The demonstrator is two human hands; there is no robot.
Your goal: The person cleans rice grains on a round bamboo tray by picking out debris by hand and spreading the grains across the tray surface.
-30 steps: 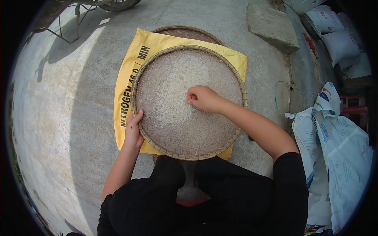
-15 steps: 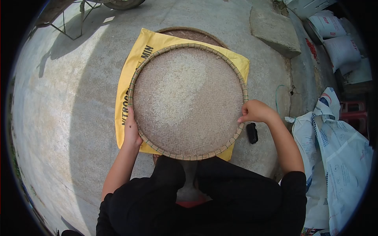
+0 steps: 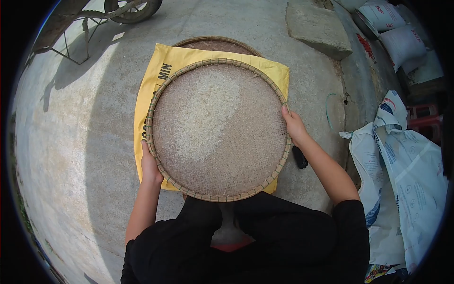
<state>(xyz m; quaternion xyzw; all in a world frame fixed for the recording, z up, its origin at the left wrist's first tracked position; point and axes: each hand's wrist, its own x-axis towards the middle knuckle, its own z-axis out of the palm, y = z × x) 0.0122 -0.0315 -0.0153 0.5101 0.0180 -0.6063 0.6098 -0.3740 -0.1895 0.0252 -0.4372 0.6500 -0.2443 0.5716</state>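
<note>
Your right hand [image 3: 294, 127] has shifted forward, clasping the bamboo winnowing tray [image 3: 250, 158]; your left hand [image 3: 150, 166] clasps it opposite, so both support the rice [image 3: 203, 116].

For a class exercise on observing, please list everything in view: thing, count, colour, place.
Front woven tray: one, brown, centre
Pale grains: too many to count, off-white, on the front tray
Yellow sack: one, yellow, beneath it
Rear woven tray: one, brown, partly under the sack
Wheeled cart: one, dark, upper left, cut off
Concrete block: one, grey, upper right
Filled sacks: at least two, white, upper right
Loose sacking: count unclear, white, right
Red plastic item: one, red, right edge
Black object: one, black, beside right forearm
Left hand: one, bare, left rim
Right hand: one, bare, right rim
</note>
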